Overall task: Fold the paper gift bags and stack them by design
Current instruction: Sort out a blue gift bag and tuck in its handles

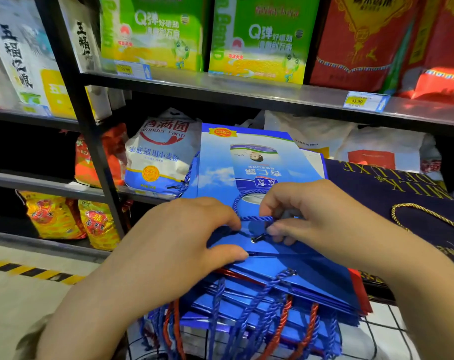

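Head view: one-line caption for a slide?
Left hand holds a blue gift bag on the bag stack; right hand pinches its rope handle.

Two bare hands: one left hand [189,229], one right hand [306,211]. Under them, one flat blue paper gift bag [213,165] printed with sky. One blue twisted cord handle [254,218] between the fingers. Beneath both hands, one stack of further blue paper bags [311,289], layers too tight to count. Among its hanging cords, at least three red twisted cord strands [280,331].

Right of the right hand, one dark navy paper bag with gold lettering [376,188]. Beyond the left hand, one white-and-blue flour sack [158,154]. Left of the left hand, two yellow-and-red packets [51,216]. Above and beyond both hands, two green-and-yellow cartons [153,32] and two yellow price tags [357,101].
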`<state>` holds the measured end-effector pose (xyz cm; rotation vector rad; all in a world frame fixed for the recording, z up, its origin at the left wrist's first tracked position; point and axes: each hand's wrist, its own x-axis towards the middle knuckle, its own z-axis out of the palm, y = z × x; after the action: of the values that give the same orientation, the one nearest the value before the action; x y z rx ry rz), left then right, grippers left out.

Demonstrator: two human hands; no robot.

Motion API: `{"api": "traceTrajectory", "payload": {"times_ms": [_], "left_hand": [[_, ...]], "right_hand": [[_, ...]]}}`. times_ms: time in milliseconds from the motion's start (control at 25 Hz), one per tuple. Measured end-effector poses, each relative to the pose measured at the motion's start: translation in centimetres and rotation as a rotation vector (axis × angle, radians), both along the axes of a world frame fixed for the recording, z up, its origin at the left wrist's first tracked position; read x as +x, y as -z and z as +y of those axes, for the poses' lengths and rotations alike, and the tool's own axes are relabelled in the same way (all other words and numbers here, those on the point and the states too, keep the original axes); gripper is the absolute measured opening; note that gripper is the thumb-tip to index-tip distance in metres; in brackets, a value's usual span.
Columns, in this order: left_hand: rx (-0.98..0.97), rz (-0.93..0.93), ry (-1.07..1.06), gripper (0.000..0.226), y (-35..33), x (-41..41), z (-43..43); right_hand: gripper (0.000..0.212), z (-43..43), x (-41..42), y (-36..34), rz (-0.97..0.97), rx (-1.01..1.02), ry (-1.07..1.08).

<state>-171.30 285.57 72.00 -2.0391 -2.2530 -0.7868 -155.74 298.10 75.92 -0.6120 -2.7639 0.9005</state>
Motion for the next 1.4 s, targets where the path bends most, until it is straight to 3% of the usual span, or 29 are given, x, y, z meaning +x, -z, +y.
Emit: {"api": "traceTrajectory", "payload": {"times_ms": [80,200,360,480,560,640,760,920,1160,1280,1400], "left_hand": [[0.005,0.020,-0.014,0.068,-0.2,0.0,0.1],[-0.004,-0.004,-0.022,0.052,-0.5,-0.1,0.3],[0.072,-0.093,-0.019,0.045,-0.3,-0.3,0.5],[0.164,0.001,-0.063,0.043,0.2,0.0,0.9],[0.192,0.027,-0.133,0.038,0.2,0.4,0.9],[0.208,0.044,-0.209,0.031,0.0,1.3,0.7],[0.280,0.070,-0.240,0.029,0.0,2.7,0.3],[0.216,0.250,-0.270,0.031,0.9,4.0,0.8],[0.232,0.409,-0.191,0.014,1.3,3.7,2.1],[0.159,0.401,-0.086,0.009,1.2,3.1,2.0],[0.031,0.208,-0.035,0.012,0.9,2.7,1.2]], "right_hand": [[0.031,0.0,-0.4,-0.1,-0.022,0.037,-0.024],[0.033,0.1,-1.0,-0.1,-0.013,0.084,-0.043],[0.034,0.1,-1.2,0.9,0.110,0.071,-0.005],[0.029,0.2,-0.3,1.7,0.197,-0.056,-0.016],[0.039,0.2,0.3,2.1,0.193,-0.152,-0.034],[0.050,0.3,0.4,2.7,0.182,-0.082,-0.030],[0.049,0.3,0.1,2.9,0.213,-0.020,0.015],[0.053,0.2,0.0,3.0,0.228,-0.023,0.033],[0.032,0.4,0.2,4.7,0.269,0.078,0.090],[0.028,0.2,0.1,5.4,0.292,0.149,0.114],[0.027,0.6,0.3,5.9,0.304,0.153,0.123]]}}
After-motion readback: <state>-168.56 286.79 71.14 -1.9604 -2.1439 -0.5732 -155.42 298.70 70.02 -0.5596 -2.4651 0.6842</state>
